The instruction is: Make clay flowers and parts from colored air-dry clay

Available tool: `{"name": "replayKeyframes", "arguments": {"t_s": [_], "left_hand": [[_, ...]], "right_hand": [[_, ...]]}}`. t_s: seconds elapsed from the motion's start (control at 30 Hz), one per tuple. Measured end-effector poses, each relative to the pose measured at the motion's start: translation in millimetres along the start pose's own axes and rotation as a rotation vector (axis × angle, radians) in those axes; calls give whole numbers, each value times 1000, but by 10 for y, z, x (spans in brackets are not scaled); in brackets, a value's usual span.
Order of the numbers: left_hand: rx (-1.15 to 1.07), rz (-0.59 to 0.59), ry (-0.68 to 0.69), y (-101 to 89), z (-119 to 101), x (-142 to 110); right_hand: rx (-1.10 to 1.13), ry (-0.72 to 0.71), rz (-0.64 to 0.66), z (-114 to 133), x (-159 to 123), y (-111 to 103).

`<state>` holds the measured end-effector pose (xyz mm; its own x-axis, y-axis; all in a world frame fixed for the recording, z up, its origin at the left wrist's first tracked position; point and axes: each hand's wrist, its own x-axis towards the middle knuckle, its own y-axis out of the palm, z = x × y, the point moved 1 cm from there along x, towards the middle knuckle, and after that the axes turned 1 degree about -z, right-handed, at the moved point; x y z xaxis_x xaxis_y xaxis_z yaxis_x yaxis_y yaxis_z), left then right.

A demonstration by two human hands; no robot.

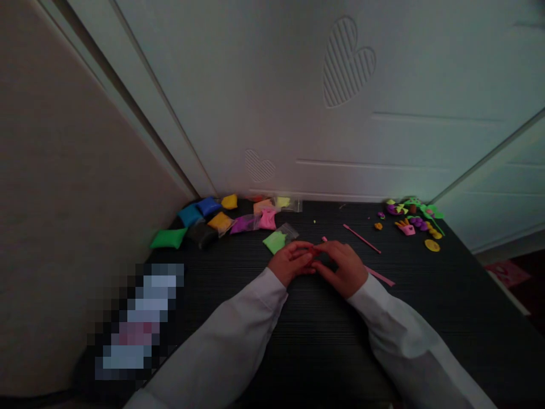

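Fingers (301,261), LH (289,264) + RH (346,270), pinch red bit (314,250) | grn bag (275,242) nr LH | pink strip (381,276) (part-hid)

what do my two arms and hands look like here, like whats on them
Both arms wear long, loose sleeves, white or pale grey in this dim light, creased along their length and reaching the wrists. The left hand and right hand are bare, with no gloves.

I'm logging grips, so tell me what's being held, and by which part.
A small red piece, between the fingertips of the left hand and right hand. The fingers cover most of it, so which part cannot be told.
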<state>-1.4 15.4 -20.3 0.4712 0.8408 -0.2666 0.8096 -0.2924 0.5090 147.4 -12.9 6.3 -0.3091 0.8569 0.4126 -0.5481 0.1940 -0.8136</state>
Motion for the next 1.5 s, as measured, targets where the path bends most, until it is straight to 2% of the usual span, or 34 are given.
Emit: {"name": "replayKeyframes", "arguments": {"t_s": [0.13, 0.53, 0.9, 1.5], "left_hand": [[-37, -39, 8, 5, 9, -2], [-71, -23, -23, 25, -11, -27], [-10, -56, -48, 27, 13, -26], [-35, -74, -31, 47, 17, -28]], "right_hand": [[1, -23, -27, 29, -7, 4], [-18, -2, 29, 60, -21, 18], [-14, -37, 1, 75, -14, 33], [107, 46, -38, 39, 19, 114]]}}
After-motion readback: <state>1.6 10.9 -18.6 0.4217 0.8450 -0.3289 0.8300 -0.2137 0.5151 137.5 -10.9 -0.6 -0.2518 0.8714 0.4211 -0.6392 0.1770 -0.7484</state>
